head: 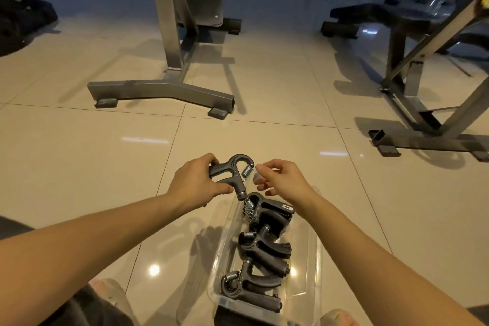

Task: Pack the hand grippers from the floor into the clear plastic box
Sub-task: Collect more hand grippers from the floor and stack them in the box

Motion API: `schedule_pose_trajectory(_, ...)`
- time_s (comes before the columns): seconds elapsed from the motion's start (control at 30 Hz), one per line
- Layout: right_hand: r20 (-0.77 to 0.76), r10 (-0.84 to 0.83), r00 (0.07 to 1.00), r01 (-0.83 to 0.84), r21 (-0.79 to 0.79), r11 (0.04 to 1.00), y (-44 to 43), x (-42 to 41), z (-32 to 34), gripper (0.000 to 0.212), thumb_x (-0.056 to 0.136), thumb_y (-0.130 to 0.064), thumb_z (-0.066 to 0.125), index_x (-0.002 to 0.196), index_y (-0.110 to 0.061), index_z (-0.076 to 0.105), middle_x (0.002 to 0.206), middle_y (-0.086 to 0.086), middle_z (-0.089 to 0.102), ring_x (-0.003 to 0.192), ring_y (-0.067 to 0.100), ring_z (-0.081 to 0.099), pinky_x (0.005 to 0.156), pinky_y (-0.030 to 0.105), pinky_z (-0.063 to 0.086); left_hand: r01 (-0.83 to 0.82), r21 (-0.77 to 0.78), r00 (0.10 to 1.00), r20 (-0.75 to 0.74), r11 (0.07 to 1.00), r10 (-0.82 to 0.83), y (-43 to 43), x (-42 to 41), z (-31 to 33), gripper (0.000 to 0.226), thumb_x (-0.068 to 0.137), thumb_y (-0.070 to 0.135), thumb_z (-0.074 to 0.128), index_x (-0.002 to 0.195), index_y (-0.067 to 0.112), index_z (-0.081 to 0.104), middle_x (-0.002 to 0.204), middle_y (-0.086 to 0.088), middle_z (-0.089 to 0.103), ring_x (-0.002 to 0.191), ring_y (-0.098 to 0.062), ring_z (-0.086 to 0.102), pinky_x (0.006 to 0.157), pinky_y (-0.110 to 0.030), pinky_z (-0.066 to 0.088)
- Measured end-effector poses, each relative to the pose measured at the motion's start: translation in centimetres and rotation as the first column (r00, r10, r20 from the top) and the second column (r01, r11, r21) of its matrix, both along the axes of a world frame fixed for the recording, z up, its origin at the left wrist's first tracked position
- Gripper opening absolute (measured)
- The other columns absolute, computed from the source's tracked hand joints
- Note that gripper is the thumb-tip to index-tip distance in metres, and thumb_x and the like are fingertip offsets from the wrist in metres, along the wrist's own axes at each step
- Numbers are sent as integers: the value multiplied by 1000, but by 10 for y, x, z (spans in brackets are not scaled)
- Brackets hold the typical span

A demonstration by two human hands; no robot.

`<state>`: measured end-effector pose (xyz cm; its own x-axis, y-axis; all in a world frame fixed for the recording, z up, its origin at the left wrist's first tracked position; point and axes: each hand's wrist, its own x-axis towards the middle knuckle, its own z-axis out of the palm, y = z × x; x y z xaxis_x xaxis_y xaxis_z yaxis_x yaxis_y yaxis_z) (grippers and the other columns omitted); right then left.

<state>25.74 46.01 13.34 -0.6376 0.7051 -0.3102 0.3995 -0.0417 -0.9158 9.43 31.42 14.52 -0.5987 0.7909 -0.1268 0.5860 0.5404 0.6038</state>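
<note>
My left hand (197,182) grips a dark grey hand gripper (232,176) by its handles, holding it in the air just beyond the far end of the clear plastic box (309,259). Its steel spring points toward my right hand (280,180), which hovers beside it with fingers loosely curled and holds nothing. Inside the box lie three more grey hand grippers (262,249), stacked in a row from the far end to the near end. The box stands on the tiled floor between my feet.
A grey steel rack base (161,90) stands on the floor ahead at the left. A bench frame (423,124) with black feet stands at the right. My shoes (111,296) flank the box at the bottom edge.
</note>
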Motion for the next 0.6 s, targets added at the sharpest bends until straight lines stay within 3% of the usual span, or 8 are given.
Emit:
schedule_pose_trajectory(0.13, -87, -185, 979, 170, -160, 973, -16, -10, 7, 20, 98, -21, 65, 105, -3, 64, 84, 9, 73, 66, 17, 70, 70, 38, 58, -6, 81, 999, 46, 997, 2, -1, 15, 5, 47, 68, 52, 87, 95, 30, 55, 71, 7, 66, 51, -14, 65, 51, -26, 41)
schedule_pose_trajectory(0.23, -138, -282, 949, 249, -216, 944, -16, -9, 17, 15, 95, -14, 68, 104, -2, 65, 82, 11, 70, 56, 12, 66, 57, 30, 57, -22, 132, 995, 103, 991, 8, -1, 21, 7, 48, 65, 54, 88, 95, 32, 56, 77, 8, 68, 66, -13, 67, 64, -35, 54)
schedule_pose_trajectory(0.33, -132, -285, 949, 260, -178, 949, -13, -7, 26, 14, 94, -12, 69, 103, -2, 65, 79, 10, 69, 53, 11, 64, 55, 28, 56, -21, 156, 979, 203, 988, -11, -1, 24, 11, 48, 66, 51, 88, 98, 31, 59, 83, 6, 69, 72, -14, 67, 68, -38, 59)
schedule_pose_trajectory(0.47, -86, -218, 972, 215, -45, 976, -2, -1, 43, 9, 94, -9, 67, 100, -3, 67, 80, 12, 64, 59, 15, 57, 57, 30, 51, 52, 154, 916, 386, 987, -108, 6, 24, 30, 45, 79, 55, 79, 108, 25, 63, 88, -1, 68, 71, -16, 65, 65, -33, 54)
schedule_pose_trajectory(0.6, 58, 52, 997, -60, 138, 989, 7, 6, 66, 10, 95, -12, 68, 101, -4, 69, 82, 9, 69, 67, 14, 61, 59, 25, 50, 110, 166, 913, 373, 980, -166, 17, 17, 47, 44, 90, 50, 70, 128, 31, 59, 103, 2, 70, 92, -13, 69, 80, -28, 53)
